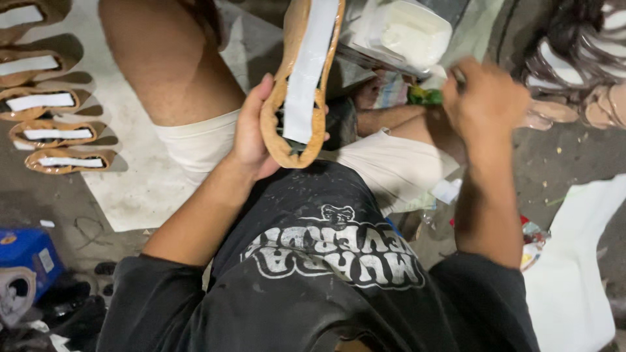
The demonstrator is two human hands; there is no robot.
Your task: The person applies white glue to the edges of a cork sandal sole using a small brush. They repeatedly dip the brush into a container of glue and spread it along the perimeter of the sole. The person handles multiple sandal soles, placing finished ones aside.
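A: Nearest to you, your left hand (251, 133) has its grip clenched around the tan shoe sole (301, 85). Why hold it upright like that, heel end down against your palm?

B: It looks to me as if that turns the face with the white strip (308, 72) towards you, so you can see the whole length of it. Your thumb lies behind the edge and your fingertips hook round the far side, which keeps the face itself uncovered.

A: And your right hand (486, 98)?

B: It's raised beside the sole, well apart from it, closed on something small. A bit of green (425, 96) shows just beside it, but I cannot tell what you are grasping.

A: What sits around you?

B: Your knees, in pale shorts (195, 140), flank the sole. Beyond your left knee, a pale sheet (140, 189) on the floor carries a row of finished soles (55, 130), each with its own white strip, laid side by side. Further out, straight ahead, there's a white tub (407, 32); to the right, a heap of strappy sandals (574, 65).

A: Anything in the way?

B: The tub sits close behind the sole's upper end, so I'd judge there's little room there.
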